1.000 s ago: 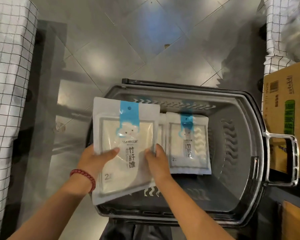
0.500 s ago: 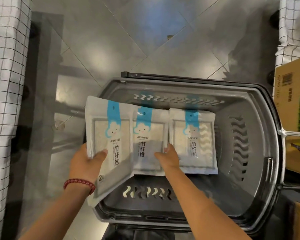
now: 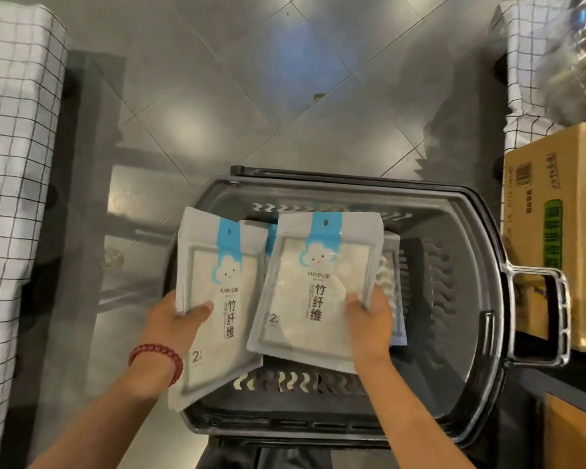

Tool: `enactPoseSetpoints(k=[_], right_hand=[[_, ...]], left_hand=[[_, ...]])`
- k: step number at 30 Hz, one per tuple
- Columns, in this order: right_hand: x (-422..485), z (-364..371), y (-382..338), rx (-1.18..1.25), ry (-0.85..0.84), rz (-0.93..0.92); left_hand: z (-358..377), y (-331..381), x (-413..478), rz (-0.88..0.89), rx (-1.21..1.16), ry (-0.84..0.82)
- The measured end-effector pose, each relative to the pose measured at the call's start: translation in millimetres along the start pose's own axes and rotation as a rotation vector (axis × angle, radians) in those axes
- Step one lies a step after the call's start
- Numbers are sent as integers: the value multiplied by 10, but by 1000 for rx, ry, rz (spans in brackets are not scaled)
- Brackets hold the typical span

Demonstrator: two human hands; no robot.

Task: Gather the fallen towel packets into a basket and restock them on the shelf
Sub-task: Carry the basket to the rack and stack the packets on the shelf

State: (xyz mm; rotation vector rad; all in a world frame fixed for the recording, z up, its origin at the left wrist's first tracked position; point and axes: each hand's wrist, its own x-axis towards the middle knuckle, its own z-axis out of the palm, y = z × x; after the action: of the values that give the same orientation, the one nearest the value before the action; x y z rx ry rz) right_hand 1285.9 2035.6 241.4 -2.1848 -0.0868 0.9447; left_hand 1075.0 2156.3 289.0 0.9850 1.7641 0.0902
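A dark plastic basket (image 3: 460,299) stands on the tiled floor below me. My left hand (image 3: 175,328) grips a white towel packet (image 3: 217,292) with a blue cloud label over the basket's left rim. My right hand (image 3: 369,319) grips a second, matching packet (image 3: 318,282) by its lower right corner, raised above the basket and tilted. Under it another packet (image 3: 394,299) lies inside the basket, mostly hidden.
A cardboard box (image 3: 555,231) sits to the right beside the basket's side handle (image 3: 555,316). Checked white cloths cover surfaces at the far left (image 3: 11,198) and upper right (image 3: 528,62). Grey floor tiles (image 3: 217,79) stretch ahead.
My right hand reached into the basket, took hold of a packet and lifted it up. My left hand has kept its packet, shifted slightly left over the rim.
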Motion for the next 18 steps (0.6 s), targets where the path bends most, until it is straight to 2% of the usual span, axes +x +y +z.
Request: enactPoseSetpoints(k=[3, 7, 10, 14, 18], right_hand=[[4, -22, -85, 111, -176, 68], [-116, 240, -78, 12, -424, 35], [-165, 444, 8, -43, -480, 52], [18, 485, 163, -122, -462, 142], [477, 174, 378, -317, -123, 160]], left_hand=[[22, 69, -21, -93, -142, -98], [95, 110, -44, -164, -242, -168], [108, 113, -28, -155, -256, -166], [124, 77, 49, -87, -190, -89], [221, 48, 123, 19, -148, -16]])
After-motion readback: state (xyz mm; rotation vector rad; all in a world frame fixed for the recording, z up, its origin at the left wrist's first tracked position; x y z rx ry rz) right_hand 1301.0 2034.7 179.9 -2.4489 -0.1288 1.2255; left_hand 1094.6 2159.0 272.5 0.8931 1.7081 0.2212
